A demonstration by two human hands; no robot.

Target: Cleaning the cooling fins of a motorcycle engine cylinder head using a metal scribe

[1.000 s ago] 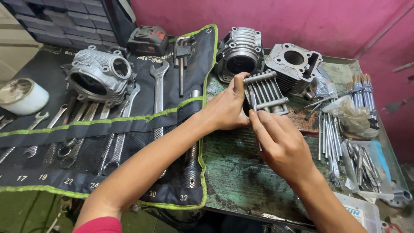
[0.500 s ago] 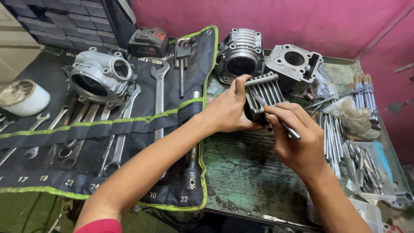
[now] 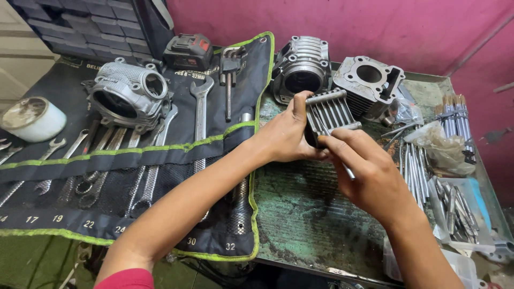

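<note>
My left hand [image 3: 286,134] grips a finned grey metal engine cylinder [image 3: 329,109], holding it tilted above the worn green workbench [image 3: 305,214]. My right hand [image 3: 369,176] is closed around a thin metal rod [image 3: 349,172], a long stud, whose upper end is at the cylinder's lower edge. Only a short piece of the rod shows below my fingers. Both hands meet over the middle of the bench.
Two more engine cylinders [image 3: 302,69] [image 3: 369,80] stand behind my hands. A black tool roll [image 3: 134,160] with several spanners lies left, carrying a cylinder head [image 3: 128,96]. Loose rods [image 3: 415,166] and bagged parts [image 3: 444,150] lie right. A tape roll [image 3: 32,118] sits far left.
My right hand picked up the thin rod and brought it against the cylinder's lower edge, closing tighter around it. My left hand kept the cylinder almost still.
</note>
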